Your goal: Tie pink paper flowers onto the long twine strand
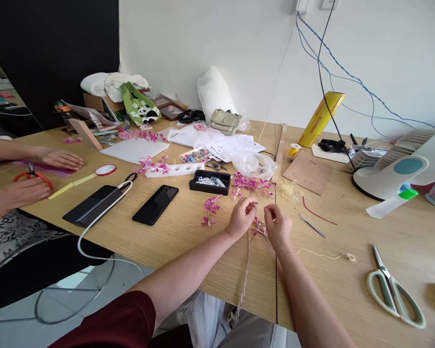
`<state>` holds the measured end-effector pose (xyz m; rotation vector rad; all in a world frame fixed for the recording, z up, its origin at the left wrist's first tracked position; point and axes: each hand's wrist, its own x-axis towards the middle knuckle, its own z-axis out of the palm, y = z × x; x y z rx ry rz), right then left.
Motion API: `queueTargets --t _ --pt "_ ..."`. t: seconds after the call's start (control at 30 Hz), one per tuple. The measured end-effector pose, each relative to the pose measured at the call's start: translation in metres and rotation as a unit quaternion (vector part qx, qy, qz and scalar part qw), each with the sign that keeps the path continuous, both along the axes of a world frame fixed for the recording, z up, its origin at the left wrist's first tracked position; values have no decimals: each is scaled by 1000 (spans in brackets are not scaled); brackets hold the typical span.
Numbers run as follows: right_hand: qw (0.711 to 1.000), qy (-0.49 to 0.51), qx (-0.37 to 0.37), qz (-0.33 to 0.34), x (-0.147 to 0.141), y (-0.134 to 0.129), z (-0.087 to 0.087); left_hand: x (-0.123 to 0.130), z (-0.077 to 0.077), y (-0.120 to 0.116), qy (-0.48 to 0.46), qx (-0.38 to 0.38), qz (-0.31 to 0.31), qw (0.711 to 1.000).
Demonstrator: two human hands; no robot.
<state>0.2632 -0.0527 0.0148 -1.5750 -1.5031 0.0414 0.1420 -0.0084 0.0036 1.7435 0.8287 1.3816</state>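
My left hand [241,218] is closed, its thumb and fingertips pressed together. Close beside it, my right hand [278,227] is curled in a pinch too. Whatever lies in either pinch is too small to make out. Below and between the hands is a sprig of pink flowers [260,227]. A braided cord [245,268] runs from there over the table's front edge toward my lap. From beside my right wrist, a thin beige thread [324,253] leads right to a small coil. More pink flowers [212,208] lie left of my left hand, and others [253,183] lie just beyond both hands.
White-handled scissors [393,287], tweezers [312,225] and a fan [395,164] are on the right. A black tray [210,182] and a phone [155,205] lie left. Further left, a co-worker's hands [60,159] rest near red-handled scissors [32,176]. A seam [276,290] crosses the table.
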Motion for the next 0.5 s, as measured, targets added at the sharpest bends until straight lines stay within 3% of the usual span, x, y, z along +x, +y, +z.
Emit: queueTargets --t 0.13,0.27,0.5 --pt "1000 -24 12 0 0 1 -1 -2 8 -7 -4 -25 -37 999" --pt "999 -50 12 7 -1 2 -4 2 7 -5 -84 -140 -102 981" --pt "1000 -16 -3 21 -2 3 -6 9 0 2 -146 -215 -115 959"
